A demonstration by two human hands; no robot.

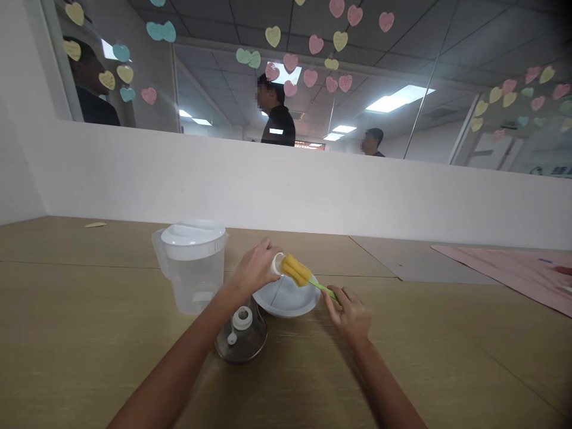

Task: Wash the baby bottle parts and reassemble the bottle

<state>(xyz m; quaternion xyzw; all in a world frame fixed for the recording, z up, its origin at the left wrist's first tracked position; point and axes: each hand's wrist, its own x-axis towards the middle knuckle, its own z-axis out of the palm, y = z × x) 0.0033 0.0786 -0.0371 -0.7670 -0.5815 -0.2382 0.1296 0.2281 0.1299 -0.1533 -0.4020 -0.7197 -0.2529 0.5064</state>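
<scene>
My left hand (255, 268) is closed around a small white round-mouthed container (277, 263), mostly covered by the fingers, with its opening facing right. In my right hand (351, 313) is the thin green handle of a sponge brush (296, 270). The brush's yellow sponge head is at the container's mouth; I cannot tell whether its tip is inside. Beneath both sits a shallow white bowl (286, 301). A dark see-through pot (243, 345) with a white spout-like top stands under my left wrist, partly hidden by the forearm.
A clear plastic pitcher (196, 268) with a white lid stands left of my left hand. Pink cloth (513, 274) and a grey sheet (415, 259) lie at the right. Behind the wooden table (424, 357) rise a low white wall and glass with heart notes; people show beyond it.
</scene>
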